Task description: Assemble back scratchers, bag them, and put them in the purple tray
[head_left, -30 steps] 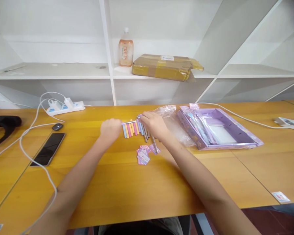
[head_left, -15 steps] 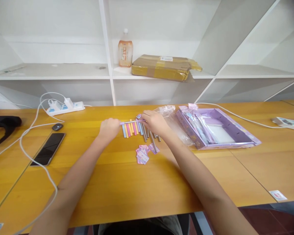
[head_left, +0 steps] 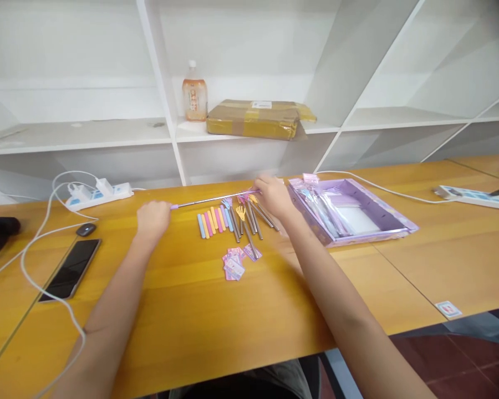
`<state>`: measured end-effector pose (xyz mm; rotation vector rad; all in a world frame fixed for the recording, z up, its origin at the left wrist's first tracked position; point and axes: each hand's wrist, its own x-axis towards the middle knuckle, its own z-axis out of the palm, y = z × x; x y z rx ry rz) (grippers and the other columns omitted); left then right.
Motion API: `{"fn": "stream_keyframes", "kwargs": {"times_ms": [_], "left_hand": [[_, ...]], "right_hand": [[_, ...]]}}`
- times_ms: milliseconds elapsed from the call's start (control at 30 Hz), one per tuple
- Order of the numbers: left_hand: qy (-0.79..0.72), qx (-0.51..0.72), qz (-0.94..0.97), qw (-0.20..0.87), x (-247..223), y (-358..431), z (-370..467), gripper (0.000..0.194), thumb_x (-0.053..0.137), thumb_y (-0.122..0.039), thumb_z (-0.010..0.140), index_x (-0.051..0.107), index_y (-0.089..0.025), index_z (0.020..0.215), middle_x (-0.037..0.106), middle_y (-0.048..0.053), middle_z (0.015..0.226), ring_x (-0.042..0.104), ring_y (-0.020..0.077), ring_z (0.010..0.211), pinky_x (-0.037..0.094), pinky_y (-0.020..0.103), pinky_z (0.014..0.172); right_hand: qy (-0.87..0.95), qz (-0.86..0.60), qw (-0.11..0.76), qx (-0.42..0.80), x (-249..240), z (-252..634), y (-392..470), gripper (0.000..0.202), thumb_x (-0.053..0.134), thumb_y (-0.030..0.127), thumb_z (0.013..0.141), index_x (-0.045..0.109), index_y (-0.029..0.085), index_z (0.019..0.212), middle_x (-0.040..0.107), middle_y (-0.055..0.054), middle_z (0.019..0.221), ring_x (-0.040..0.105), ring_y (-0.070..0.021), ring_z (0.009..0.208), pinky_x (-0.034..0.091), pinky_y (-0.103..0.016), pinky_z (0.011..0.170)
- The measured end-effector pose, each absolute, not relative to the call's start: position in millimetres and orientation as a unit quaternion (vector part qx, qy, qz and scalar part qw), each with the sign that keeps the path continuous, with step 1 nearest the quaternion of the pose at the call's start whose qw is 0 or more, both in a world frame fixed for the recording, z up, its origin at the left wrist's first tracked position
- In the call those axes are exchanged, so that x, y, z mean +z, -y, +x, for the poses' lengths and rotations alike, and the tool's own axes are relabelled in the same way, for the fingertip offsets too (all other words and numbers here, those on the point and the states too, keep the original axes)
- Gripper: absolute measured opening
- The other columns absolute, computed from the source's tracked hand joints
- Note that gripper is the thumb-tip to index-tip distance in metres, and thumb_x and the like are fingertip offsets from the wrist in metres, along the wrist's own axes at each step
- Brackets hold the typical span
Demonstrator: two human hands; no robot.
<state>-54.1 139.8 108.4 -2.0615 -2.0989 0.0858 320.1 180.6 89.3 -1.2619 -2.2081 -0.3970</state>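
Note:
A thin silver rod (head_left: pixel 210 199) with a purple handle stretches between my hands above the table. My left hand (head_left: pixel 153 219) is closed round its purple end, and my right hand (head_left: pixel 272 194) is closed on the other end. Below the rod lies a row of pink, yellow and blue handles (head_left: pixel 212 222). Beside them, several metal rods with small hand-shaped heads, one a yellow head (head_left: pixel 240 213), lie near my right hand. Small printed cards (head_left: pixel 234 265) are piled nearer to me.
To the right is a purple box (head_left: pixel 374 213) holding plastic-wrapped pieces. On the left lie a phone (head_left: pixel 70 270), a mouse (head_left: pixel 86 229), cables and a power strip (head_left: pixel 100 196). Shelves behind hold a bottle (head_left: pixel 194 97) and a taped carton (head_left: pixel 253 119).
My hands have moved apart, and the rod between them is now much longer. The view has shifted to the right, and more hand-shaped heads show.

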Motion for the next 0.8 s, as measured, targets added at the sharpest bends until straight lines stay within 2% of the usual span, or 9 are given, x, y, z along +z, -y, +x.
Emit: {"fn": "stream_keyframes", "kwargs": {"times_ms": [100, 233, 367, 600, 800], "left_hand": [[0.706, -0.001, -0.688, 0.164, 114, -139, -79, 0.042, 0.037, -0.022, 0.103, 0.079, -0.014, 0.103, 0.076, 0.021, 0.100, 0.068, 0.0354, 0.104, 0.043, 0.046, 0.095], [0.706, -0.048, -0.670, 0.224, 122, -136, -114, 0.041, 0.038, -0.024, 0.103, 0.077, -0.011, 0.105, 0.076, 0.018, 0.100, 0.062, 0.0326, 0.105, 0.037, 0.044, 0.093], [0.684, -0.063, -0.693, 0.220, 124, -138, -137, 0.040, 0.041, -0.031, 0.104, 0.077, -0.013, 0.099, 0.077, 0.017, 0.103, 0.061, 0.0320, 0.105, 0.037, 0.042, 0.092], [0.690, -0.058, -0.691, 0.205, 123, -140, -163, 0.039, 0.045, -0.030, 0.101, 0.080, -0.012, 0.103, 0.074, 0.015, 0.094, 0.063, 0.0288, 0.098, 0.038, 0.039, 0.090], [0.699, -0.053, -0.688, 0.190, 126, -140, -167, 0.042, 0.046, -0.036, 0.100, 0.081, -0.013, 0.102, 0.072, 0.017, 0.094, 0.065, 0.0304, 0.093, 0.042, 0.040, 0.090]], "right_hand": [[0.783, -0.504, 0.324, -0.165, 95, 359, -186, 0.013, 0.060, 0.016, 0.096, 0.068, 0.021, 0.087, 0.072, -0.010, 0.100, 0.060, -0.0287, 0.098, 0.035, -0.038, 0.081], [0.720, -0.549, 0.379, -0.193, 95, 412, -191, 0.014, 0.061, 0.024, 0.096, 0.068, 0.022, 0.084, 0.071, -0.010, 0.095, 0.059, -0.0294, 0.096, 0.038, -0.040, 0.085], [0.676, -0.580, 0.401, -0.211, 89, 443, -193, 0.014, 0.061, 0.026, 0.096, 0.069, 0.023, 0.084, 0.070, -0.010, 0.094, 0.059, -0.0303, 0.097, 0.039, -0.042, 0.088], [0.625, -0.636, 0.411, -0.191, 89, 460, -187, 0.011, 0.062, 0.025, 0.092, 0.068, 0.023, 0.083, 0.070, -0.013, 0.097, 0.059, -0.0325, 0.099, 0.040, -0.045, 0.091], [0.639, -0.627, 0.426, -0.132, 100, 457, -180, 0.007, 0.067, 0.027, 0.089, 0.068, 0.024, 0.083, 0.070, -0.014, 0.098, 0.060, -0.0292, 0.097, 0.045, -0.041, 0.091]]}}
